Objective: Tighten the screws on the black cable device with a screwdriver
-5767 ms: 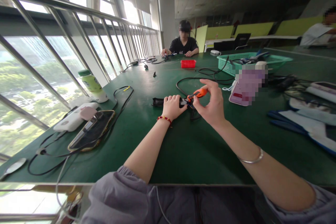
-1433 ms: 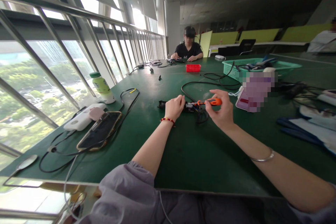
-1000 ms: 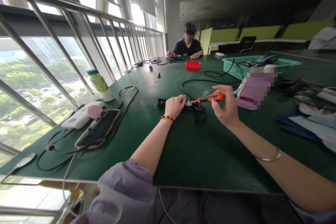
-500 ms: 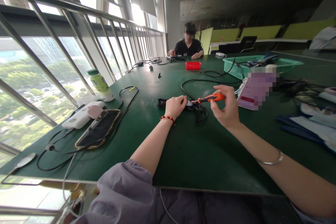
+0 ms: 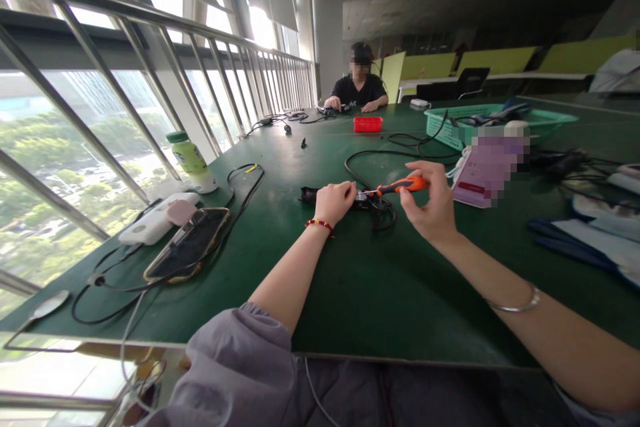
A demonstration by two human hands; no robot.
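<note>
The person's left hand (image 5: 336, 204) is curled over a black device (image 5: 364, 201), its fingers closed around it and pressing it to the green table (image 5: 380, 300). The right hand (image 5: 433, 203) pinches the orange handle of a screwdriver (image 5: 400, 186) between thumb and fingers. The screwdriver lies almost level, its shaft pointing at the device just beside the left hand; whether the tip touches is too small to tell. A black cable (image 5: 356, 159) curves behind the device. Farther back stand a red box (image 5: 367, 125) and a green basket (image 5: 443, 130), with a purple-screened phone (image 5: 475, 180) near the right hand.
</note>
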